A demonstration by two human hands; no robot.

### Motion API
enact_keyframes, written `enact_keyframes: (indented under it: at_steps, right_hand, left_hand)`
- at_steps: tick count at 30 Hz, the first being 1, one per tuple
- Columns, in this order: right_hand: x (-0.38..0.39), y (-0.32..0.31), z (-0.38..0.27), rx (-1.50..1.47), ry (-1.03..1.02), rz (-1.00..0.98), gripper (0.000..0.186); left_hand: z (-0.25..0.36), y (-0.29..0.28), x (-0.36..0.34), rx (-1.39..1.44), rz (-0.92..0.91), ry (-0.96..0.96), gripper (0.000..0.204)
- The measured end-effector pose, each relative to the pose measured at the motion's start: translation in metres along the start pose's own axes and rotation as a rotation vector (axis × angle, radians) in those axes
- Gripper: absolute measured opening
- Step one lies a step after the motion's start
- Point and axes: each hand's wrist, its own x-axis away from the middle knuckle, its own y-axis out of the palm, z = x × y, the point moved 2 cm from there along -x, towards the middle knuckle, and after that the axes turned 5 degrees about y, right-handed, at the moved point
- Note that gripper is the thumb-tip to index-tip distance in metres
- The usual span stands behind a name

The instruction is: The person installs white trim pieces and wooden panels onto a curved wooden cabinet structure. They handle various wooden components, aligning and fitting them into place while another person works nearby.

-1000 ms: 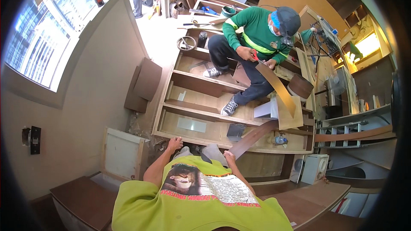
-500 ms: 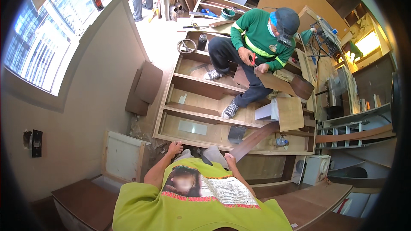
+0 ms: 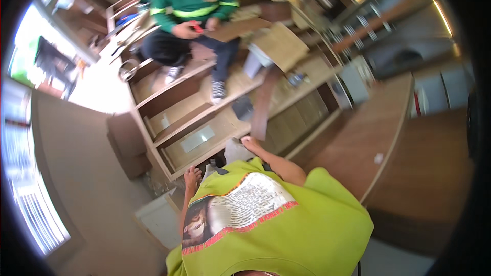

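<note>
The picture is tilted and blurred by motion. The largest item is a wooden cabinet frame (image 3: 204, 117) lying flat on the floor, its long axis running from the lower left of the view up to the upper right, with cross shelves dividing it into open bays. A co-worker (image 3: 197, 7) in a green high-visibility top sits at the far end of the frame, feet resting on its shelves, both hands together at a cardboard sheet (image 3: 232, 28). Right of the frame stands a curved wooden counter (image 3: 383, 122).

A dark wooden board (image 3: 263, 105) lies across the near right part of the frame. Its long axis runs roughly toward and away from the wearer, the near end pointing at the wearer's right hand, the far end toward the co-worker.

The wearer's yellow-green shirt (image 3: 276, 230) fills the lower centre. Both forearms extend forward from it toward the near edge of the frame. The right hand (image 3: 250, 143) sits at the near end of the board, forearm angled up and left; whether the fingers are closed on the board cannot be told. The left hand (image 3: 193, 176) rests low at the near edge of the frame, fingers apart and holding nothing.
</note>
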Motion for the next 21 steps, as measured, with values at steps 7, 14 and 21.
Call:
enact_keyframes:
  at_steps: [7, 14, 21]
  right_hand:
    - [0.005, 0.003, 0.02, -0.072, 0.188, 0.012, 0.025]
    - [0.006, 0.004, -0.001, -0.058, 0.213, 0.038, 0.027]
    - [0.01, 0.0, 0.003, -0.039, 0.234, 0.019, 0.027]
  left_hand:
    - [0.009, 0.033, 0.023, -0.415, 0.215, 0.014, 0.019]
    - [0.028, -0.005, -0.002, -0.36, 0.129, -0.081, 0.03]
    - [0.044, 0.025, -0.004, -0.434, 0.233, -0.047, 0.031]
